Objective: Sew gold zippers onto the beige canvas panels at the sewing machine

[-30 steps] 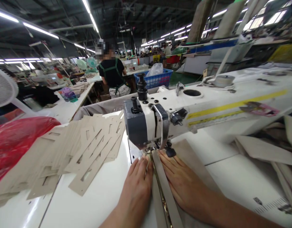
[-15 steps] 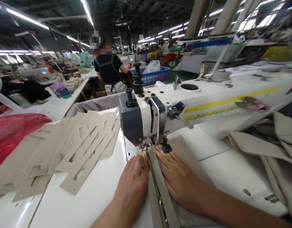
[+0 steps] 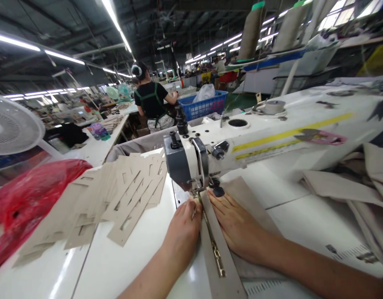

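Note:
A beige fabric strip point(image 3: 222, 232) with a gold metal zipper point(image 3: 213, 246) runs under the needle area of a white and grey sewing machine point(image 3: 177, 164). My left hand point(image 3: 185, 224) is at the zipper's left side just below the presser foot, its fingers curled together at the zipper's edge. To the right, my right hand point(image 3: 236, 220) lies flat with fingers stretched forward on the strip and a wider beige fabric piece point(image 3: 250, 199). The zipper's slider end shows between my forearms. The fingertips of both hands are close to the foot.
Beige cut pieces with slots point(image 3: 135, 207) spread over the table at left, beside a red plastic bag point(image 3: 38, 199) and a white fan point(image 3: 13, 124). Folded beige fabric point(image 3: 343, 189) lies at right. Pink-handled snips point(image 3: 330, 137) rest on the machine. A person point(image 3: 152, 97) works ahead.
The strip and zipper have moved forward toward the machine, bringing the zipper's lower end into view. My left fingers are more bunched. The camera view has shifted, showing more of the fan.

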`<state>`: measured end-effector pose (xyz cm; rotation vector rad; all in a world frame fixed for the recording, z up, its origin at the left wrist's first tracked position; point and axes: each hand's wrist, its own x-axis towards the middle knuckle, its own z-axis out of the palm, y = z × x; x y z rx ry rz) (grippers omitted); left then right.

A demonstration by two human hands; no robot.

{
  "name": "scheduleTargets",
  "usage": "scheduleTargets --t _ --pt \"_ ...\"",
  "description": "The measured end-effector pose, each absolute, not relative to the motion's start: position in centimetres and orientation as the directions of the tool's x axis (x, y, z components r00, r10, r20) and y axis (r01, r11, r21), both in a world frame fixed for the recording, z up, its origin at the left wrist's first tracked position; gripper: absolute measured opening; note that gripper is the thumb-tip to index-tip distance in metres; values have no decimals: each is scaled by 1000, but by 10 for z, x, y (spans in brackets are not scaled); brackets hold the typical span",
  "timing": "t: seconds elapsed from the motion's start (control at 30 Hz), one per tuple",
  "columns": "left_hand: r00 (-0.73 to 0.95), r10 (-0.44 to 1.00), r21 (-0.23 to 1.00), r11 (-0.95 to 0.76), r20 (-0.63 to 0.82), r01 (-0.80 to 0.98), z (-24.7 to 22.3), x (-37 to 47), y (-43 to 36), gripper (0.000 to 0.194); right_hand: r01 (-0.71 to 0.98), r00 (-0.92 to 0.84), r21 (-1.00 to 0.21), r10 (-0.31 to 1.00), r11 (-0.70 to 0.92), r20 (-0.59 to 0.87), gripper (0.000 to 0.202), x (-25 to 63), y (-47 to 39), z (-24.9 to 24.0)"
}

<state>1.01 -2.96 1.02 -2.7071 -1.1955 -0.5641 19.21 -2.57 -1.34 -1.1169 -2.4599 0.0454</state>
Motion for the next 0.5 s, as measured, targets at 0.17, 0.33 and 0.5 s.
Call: scheduleTargets --t 0.17,0.33,0.5 --pt "633 638 2 -705 438 710 9 7 -25 24 678 -592 -239 709 695 382 50 191 -14 -15" --pt "648 613 -65 -702 452 710 5 2 -22 26 659 -587 -268 703 703 400 40 187 2 -7" --pt "637 614 -56 -698 465 714 4 1 -17 25 667 -589 -275 716 693 375 28 184 15 1"
